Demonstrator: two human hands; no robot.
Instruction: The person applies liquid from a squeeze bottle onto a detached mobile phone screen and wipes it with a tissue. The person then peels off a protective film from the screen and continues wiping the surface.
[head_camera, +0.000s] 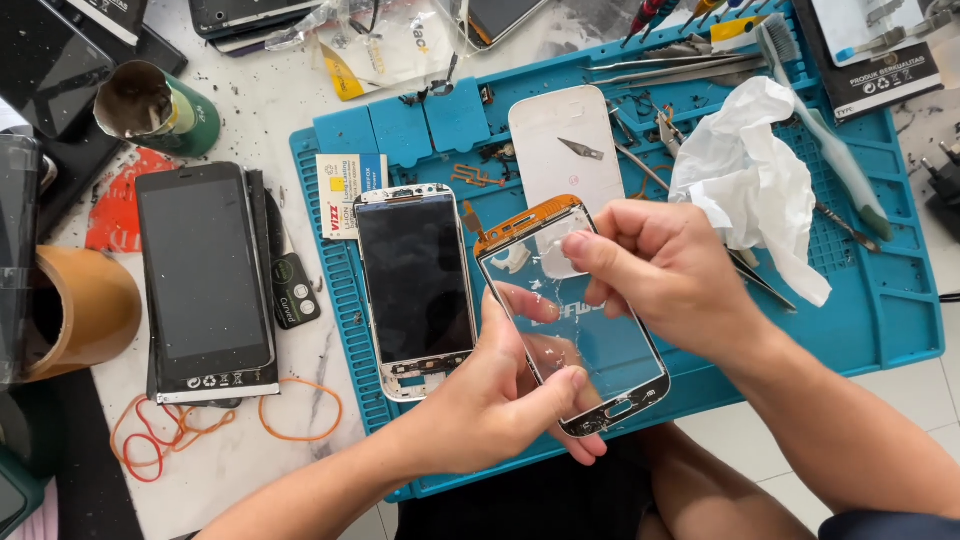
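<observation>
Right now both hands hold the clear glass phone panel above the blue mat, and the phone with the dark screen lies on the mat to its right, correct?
Not quite. In the head view the phone with the dark screen lies to the left of the glass panel, not right. Left hand and right hand do hold it above the blue mat.

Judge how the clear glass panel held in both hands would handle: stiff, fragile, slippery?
The glass panel looks thin and see-through, so probably light and fragile. It holds flat between the left hand and right hand, so likely stiff. Its smooth face may be slippery.
</observation>
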